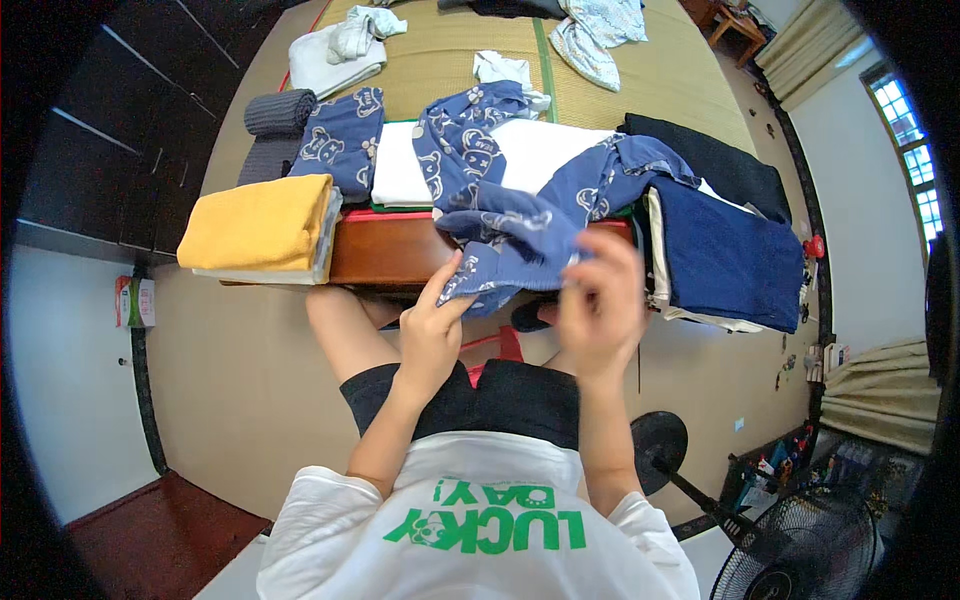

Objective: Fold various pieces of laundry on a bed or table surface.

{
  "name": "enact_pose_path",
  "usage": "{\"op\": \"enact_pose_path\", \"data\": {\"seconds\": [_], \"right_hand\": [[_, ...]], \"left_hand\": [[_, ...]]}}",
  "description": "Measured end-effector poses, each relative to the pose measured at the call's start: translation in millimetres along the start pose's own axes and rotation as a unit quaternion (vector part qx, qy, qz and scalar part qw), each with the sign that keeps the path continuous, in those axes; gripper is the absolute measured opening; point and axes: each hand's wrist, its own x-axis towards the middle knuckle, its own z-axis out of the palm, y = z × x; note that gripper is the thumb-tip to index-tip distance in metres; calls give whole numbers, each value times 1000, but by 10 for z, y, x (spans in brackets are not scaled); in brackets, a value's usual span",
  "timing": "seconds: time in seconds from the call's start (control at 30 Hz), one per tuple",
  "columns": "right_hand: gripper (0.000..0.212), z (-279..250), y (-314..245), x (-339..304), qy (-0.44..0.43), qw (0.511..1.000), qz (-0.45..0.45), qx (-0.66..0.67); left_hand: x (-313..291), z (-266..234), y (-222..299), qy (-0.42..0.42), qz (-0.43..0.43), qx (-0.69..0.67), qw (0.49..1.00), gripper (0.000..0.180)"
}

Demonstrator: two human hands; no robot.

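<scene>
A pair of blue pants [515, 245] with a pale bear print hangs partly over the near edge of the wooden bed, its two legs spread away from me over white cloth. The gathered waistband faces me. At its left end, my left hand [432, 330] pinches the fabric between thumb and fingers. Beside the waistband's right end is my right hand [603, 310], raised and smeared by motion. Its fingers look bent, but whether they touch the cloth cannot be made out. Under the pants lies folded white cloth [400, 165] on the bed.
To the left are folded yellow cloth [258, 222], a blue printed piece [338, 145] and grey knit cloth [280, 113]. A navy folded stack [725, 255] overhangs at right, with black cloth [740, 170] behind. A fan [800, 550] stands at lower right.
</scene>
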Motion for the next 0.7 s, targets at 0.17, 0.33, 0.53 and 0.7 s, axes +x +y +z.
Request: {"op": "enact_pose_path", "data": {"seconds": [0.17,0.33,0.53,0.7], "right_hand": [[26,400,-135,-873,-3,968,203,149],[37,908,-116,-1517,-33,667,620,412],[39,1243,60,-1695,-49,528,672,517],[24,1160,-64,-1548,-48,452,651,608]], "left_hand": [[94,-49,-58,79,-66,-82,991,29],[35,61,-102,69,-59,-179,980,32],[-24,180,-82,62,-96,-209,971,34],[-34,123,-159,65,-84,-162,981,36]]}}
